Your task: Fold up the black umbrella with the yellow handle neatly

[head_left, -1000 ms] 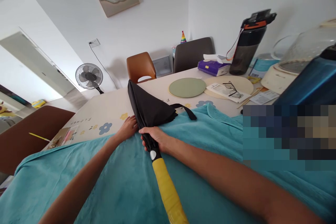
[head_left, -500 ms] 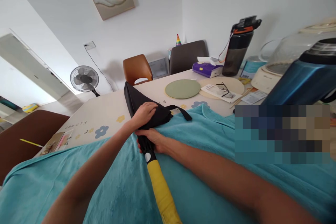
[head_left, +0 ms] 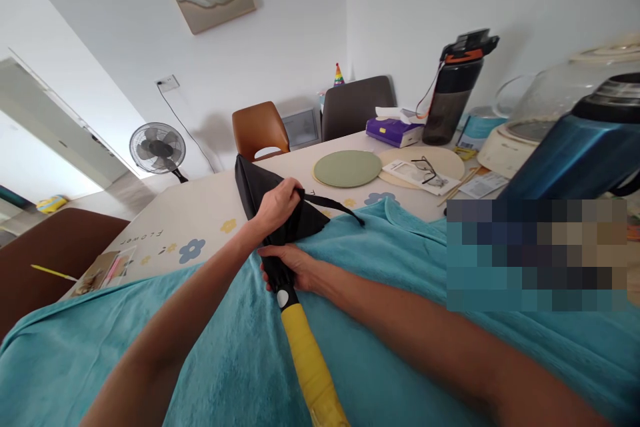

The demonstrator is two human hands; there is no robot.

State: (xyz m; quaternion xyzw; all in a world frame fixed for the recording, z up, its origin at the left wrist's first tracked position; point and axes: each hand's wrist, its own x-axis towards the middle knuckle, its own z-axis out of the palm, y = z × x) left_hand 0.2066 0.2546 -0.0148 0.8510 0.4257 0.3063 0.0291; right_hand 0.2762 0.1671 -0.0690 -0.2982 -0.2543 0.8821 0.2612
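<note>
A folded black umbrella [head_left: 255, 187] lies lengthwise before me, its yellow-wrapped handle [head_left: 313, 363] pointing toward me. My right hand [head_left: 295, 267] is wrapped round the shaft end of the closed canopy, just beyond a black collar with a round grey button [head_left: 283, 298]. Farther up, my left hand [head_left: 281, 203] pinches the black canopy fabric, its fingers closed near the base of the strap. From there the thin black strap [head_left: 335, 204] trails right, its tip over the edge of the turquoise cloth [head_left: 225, 340].
A green round mat [head_left: 347, 169], glasses [head_left: 424, 170] on papers and a purple tissue box [head_left: 394, 132] lie beyond the umbrella. On the right stand a dark water bottle [head_left: 453, 93] and a blue thermos [head_left: 575, 153]. Chairs [head_left: 261, 130] line the far side; a fan [head_left: 157, 148] stands left.
My left hand has gone from lying on the canopy to gripping its fabric, a little higher up. The loose strap is drawn tauter and straighter. My right hand keeps its hold.
</note>
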